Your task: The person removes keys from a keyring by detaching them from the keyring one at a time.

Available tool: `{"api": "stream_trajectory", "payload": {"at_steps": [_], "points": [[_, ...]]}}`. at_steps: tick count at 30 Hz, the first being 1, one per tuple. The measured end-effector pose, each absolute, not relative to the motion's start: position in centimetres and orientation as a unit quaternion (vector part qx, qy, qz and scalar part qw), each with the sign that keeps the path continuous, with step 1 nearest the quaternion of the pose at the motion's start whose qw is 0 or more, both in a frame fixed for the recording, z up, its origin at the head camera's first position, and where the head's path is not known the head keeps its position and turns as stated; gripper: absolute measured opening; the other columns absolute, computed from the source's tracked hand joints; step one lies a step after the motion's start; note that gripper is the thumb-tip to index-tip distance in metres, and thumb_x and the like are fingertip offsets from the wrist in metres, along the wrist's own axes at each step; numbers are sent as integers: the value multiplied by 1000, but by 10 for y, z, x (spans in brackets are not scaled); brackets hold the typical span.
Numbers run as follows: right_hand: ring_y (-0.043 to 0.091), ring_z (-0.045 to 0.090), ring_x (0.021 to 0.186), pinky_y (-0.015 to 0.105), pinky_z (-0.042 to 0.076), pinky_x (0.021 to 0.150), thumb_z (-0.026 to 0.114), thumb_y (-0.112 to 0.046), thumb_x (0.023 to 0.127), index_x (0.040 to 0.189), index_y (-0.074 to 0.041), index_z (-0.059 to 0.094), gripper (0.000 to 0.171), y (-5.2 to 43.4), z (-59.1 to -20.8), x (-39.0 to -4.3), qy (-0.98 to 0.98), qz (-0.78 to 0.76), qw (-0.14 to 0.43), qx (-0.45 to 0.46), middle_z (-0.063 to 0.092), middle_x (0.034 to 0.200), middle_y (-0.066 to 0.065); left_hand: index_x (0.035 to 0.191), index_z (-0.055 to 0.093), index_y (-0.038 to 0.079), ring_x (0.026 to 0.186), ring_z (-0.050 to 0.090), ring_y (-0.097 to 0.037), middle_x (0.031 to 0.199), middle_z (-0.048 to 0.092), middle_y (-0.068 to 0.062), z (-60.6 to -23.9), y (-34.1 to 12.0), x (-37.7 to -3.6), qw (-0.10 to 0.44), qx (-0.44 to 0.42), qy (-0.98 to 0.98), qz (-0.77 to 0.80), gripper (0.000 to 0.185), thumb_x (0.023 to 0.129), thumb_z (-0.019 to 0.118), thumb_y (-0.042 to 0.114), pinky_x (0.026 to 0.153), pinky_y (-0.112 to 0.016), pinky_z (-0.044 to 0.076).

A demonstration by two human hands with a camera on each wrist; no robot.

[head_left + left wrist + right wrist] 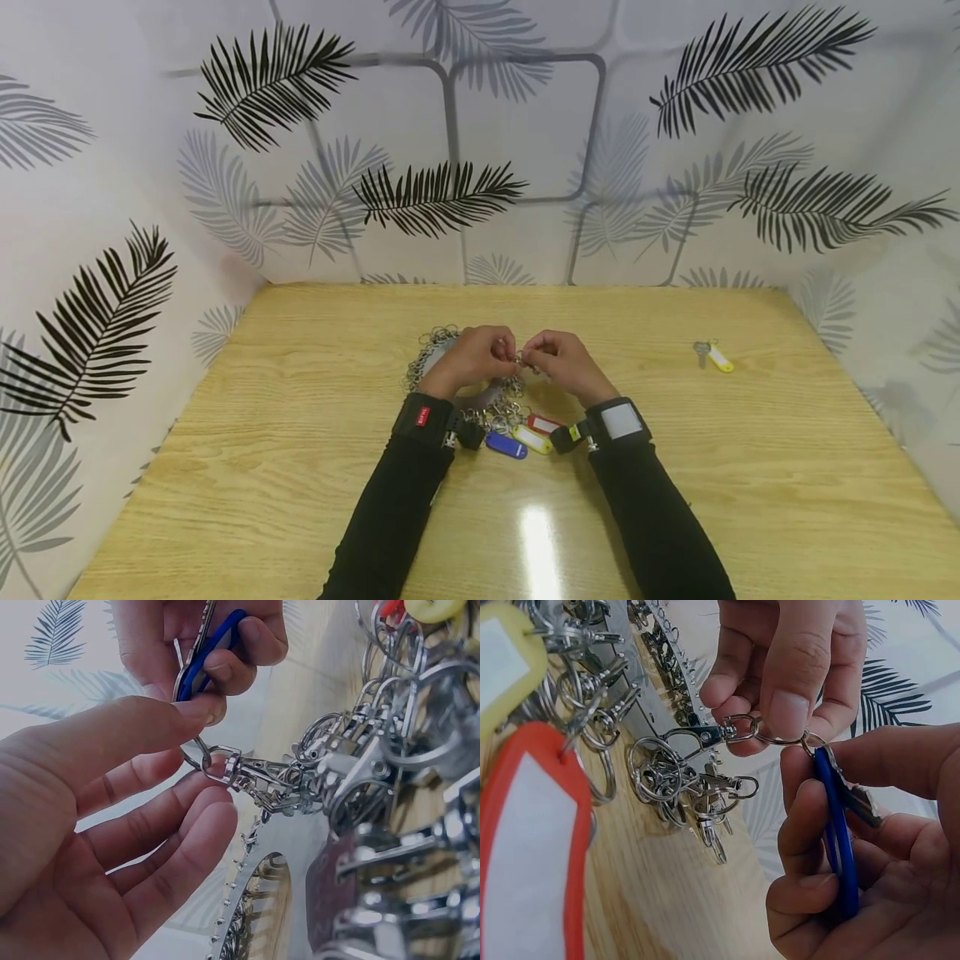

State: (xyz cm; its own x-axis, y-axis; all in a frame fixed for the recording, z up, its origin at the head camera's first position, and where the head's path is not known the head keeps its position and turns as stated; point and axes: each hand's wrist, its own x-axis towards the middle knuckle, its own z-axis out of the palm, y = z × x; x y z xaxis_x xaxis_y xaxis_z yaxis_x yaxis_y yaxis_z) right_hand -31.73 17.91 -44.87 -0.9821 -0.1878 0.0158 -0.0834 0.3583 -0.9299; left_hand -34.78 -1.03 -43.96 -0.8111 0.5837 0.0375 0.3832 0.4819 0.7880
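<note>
The left hand (471,357) and right hand (561,360) meet above the middle of the wooden table (300,467), fingertips almost touching. The left hand pinches a small split ring (776,737) between thumb and forefinger, the other fingers loosely curled beneath it. A swivel clasp (238,771) hangs from that ring (its far end is linked into the heap), and it stretches away from the left fingers toward a tangled heap of metal rings and clasps (495,407) lying under and just behind both hands.

The right hand grips a blue key tag (838,832) edge-on, with a key (855,801) pressed against it, thumb on one side and curled fingers on the other. The top of the blue tag sits right at the split ring, touching it between the two hands; whether it is threaded on I cannot tell.

Just below the wrists, on the near side of the heap, lie three more tags: a red tag (542,424), a yellow tag (532,439) and another blue tag (506,446), close together. Well off to the right of the right hand, a lone key with a yellow tag (714,356) lies on the table. Both forearms wear black sleeves (390,517) with camera straps at the wrists.
</note>
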Motion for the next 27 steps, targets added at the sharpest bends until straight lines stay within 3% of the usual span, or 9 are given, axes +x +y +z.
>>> {"api": "stream_trajectory", "payload": {"at_steps": [21,27], "points": [[21,59,79,28,44,65,60,-10,95,98,1,65,12,180,-448,-322,820,-565,41,-81,67,88,11,94,58,10,75,65,-31,80,65,-7,-435,-10,-350,115,280,857,416,17,86,73,10,61,-30,46],[18,55,75,27,42,63,60,-10,95,97,1,64,11,180,-451,-319,823,-562,45,-76,67,87,9,93,59,9,71,62,-20,79,64,-4,-439,-10,-349,115,284,859,411,17,85,74,11,64,-30,46]]}}
